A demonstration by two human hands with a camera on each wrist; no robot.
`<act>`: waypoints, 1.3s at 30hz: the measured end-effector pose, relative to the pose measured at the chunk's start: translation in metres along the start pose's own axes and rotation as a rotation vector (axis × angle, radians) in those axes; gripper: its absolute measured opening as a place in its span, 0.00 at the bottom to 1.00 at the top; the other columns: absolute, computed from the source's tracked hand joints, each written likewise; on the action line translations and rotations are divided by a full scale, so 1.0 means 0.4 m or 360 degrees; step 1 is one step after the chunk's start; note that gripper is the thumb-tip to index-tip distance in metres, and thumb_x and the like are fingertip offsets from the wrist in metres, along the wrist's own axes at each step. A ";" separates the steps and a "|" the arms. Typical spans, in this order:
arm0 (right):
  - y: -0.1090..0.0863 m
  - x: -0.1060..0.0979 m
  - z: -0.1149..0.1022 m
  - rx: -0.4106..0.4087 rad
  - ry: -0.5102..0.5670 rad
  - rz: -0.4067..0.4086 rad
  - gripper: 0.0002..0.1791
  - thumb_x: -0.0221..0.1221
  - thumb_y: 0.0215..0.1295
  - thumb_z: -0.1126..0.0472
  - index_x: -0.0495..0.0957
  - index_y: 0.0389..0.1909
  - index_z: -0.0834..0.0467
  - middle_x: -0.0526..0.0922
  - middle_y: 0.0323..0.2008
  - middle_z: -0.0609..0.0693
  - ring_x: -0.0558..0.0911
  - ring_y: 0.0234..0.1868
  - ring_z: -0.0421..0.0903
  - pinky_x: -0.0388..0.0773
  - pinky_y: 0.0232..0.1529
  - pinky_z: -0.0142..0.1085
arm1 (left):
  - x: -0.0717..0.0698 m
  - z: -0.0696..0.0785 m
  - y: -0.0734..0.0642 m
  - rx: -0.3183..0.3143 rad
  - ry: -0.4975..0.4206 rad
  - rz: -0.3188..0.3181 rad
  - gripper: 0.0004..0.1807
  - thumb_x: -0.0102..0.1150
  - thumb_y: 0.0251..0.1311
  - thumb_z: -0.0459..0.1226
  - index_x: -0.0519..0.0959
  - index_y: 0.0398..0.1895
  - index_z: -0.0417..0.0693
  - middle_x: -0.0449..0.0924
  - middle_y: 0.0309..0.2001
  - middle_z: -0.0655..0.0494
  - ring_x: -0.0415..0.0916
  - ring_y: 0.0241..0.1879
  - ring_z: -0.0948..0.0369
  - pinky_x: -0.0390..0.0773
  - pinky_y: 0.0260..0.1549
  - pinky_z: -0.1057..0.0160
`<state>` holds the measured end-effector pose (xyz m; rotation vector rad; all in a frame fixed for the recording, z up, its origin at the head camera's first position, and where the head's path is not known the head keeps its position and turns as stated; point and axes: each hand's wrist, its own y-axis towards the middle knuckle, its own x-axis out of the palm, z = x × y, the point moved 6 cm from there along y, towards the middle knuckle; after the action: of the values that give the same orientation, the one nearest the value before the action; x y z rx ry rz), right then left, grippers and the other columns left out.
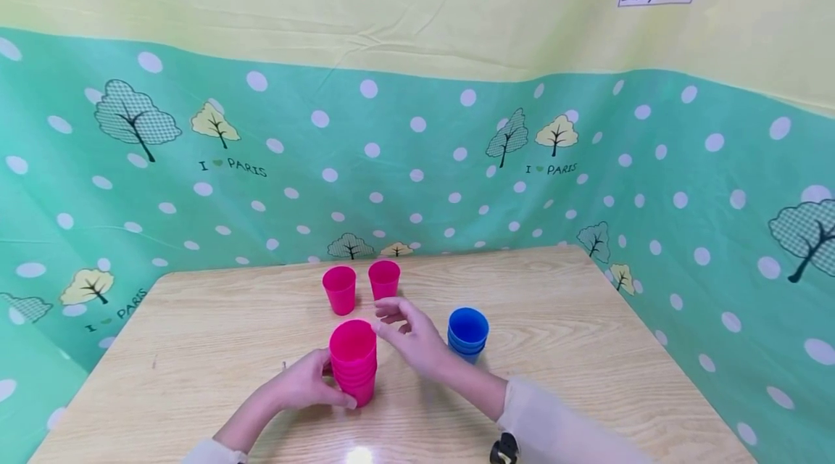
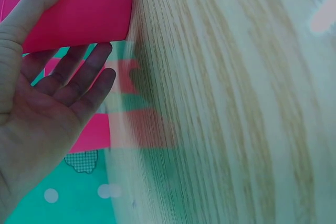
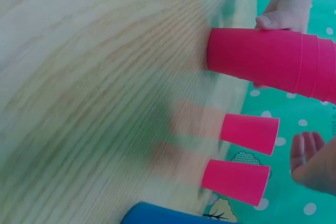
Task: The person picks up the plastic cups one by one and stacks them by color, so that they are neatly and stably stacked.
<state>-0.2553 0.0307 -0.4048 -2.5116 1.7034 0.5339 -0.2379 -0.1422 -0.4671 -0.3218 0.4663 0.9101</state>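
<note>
A stack of several pink cups (image 1: 355, 370) stands upright near the front of the table, mouths up. My left hand (image 1: 305, 381) holds the stack low on its left side, the thumb in front and the fingers on the far side. In the left wrist view the thumb lies across the bottom pink cup (image 2: 89, 14). My right hand (image 1: 417, 341) hovers to the right of the stack's rim, fingers loosely bent and holding nothing. Behind them stand two single pink cups, a left one (image 1: 340, 293) and a right one (image 1: 384, 278), whose base is hidden by the right hand.
A stack of blue cups (image 1: 468, 330) stands on the wooden table (image 1: 554, 391), right of the right hand and partly behind the forearm. A green and yellow patterned cloth (image 1: 404, 159) hangs behind the table and along its sides.
</note>
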 end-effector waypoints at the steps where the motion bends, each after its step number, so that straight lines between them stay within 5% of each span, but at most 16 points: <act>1: 0.002 -0.001 0.001 0.0007 0.0018 0.0035 0.21 0.55 0.66 0.52 0.69 0.58 0.54 0.77 0.51 0.48 0.74 0.53 0.46 0.71 0.48 0.35 | -0.001 0.000 0.000 0.0002 0.0005 0.0002 0.28 0.73 0.44 0.44 0.75 0.51 0.53 0.81 0.45 0.62 0.76 0.48 0.67 0.73 0.50 0.67; 8: 0.008 0.004 0.006 0.0005 0.0070 0.0121 0.19 0.54 0.67 0.54 0.69 0.57 0.54 0.77 0.51 0.52 0.74 0.51 0.45 0.71 0.47 0.34 | -0.001 0.003 -0.001 0.0047 0.0026 0.0000 0.29 0.72 0.44 0.44 0.75 0.52 0.52 0.82 0.46 0.61 0.76 0.49 0.68 0.72 0.51 0.69; 17: 0.024 -0.007 0.036 0.0034 0.0101 0.0430 0.19 0.56 0.65 0.56 0.70 0.55 0.57 0.76 0.50 0.54 0.75 0.52 0.50 0.70 0.41 0.28 | -0.004 0.005 -0.003 0.0019 0.0021 0.0007 0.29 0.73 0.44 0.44 0.75 0.52 0.53 0.81 0.46 0.62 0.76 0.49 0.67 0.73 0.50 0.68; 31: 0.070 -0.008 0.122 0.0183 0.0065 0.0656 0.24 0.59 0.62 0.57 0.65 0.57 0.58 0.73 0.54 0.59 0.72 0.54 0.59 0.75 0.47 0.42 | -0.001 -0.004 -0.004 0.0004 0.0041 0.0028 0.28 0.73 0.43 0.45 0.75 0.50 0.54 0.81 0.45 0.63 0.76 0.49 0.66 0.72 0.50 0.68; 39: 0.094 -0.003 0.155 0.0253 0.0084 0.0686 0.32 0.63 0.59 0.54 0.62 0.60 0.61 0.72 0.53 0.60 0.71 0.53 0.58 0.73 0.45 0.40 | 0.001 -0.002 -0.002 0.0040 0.0026 0.0017 0.28 0.73 0.44 0.44 0.75 0.51 0.54 0.81 0.46 0.63 0.76 0.49 0.66 0.72 0.51 0.68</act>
<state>-0.3054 0.0320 -0.4574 -2.0721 2.2228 0.3376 -0.2371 -0.1427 -0.4678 -0.3043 0.4947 0.9116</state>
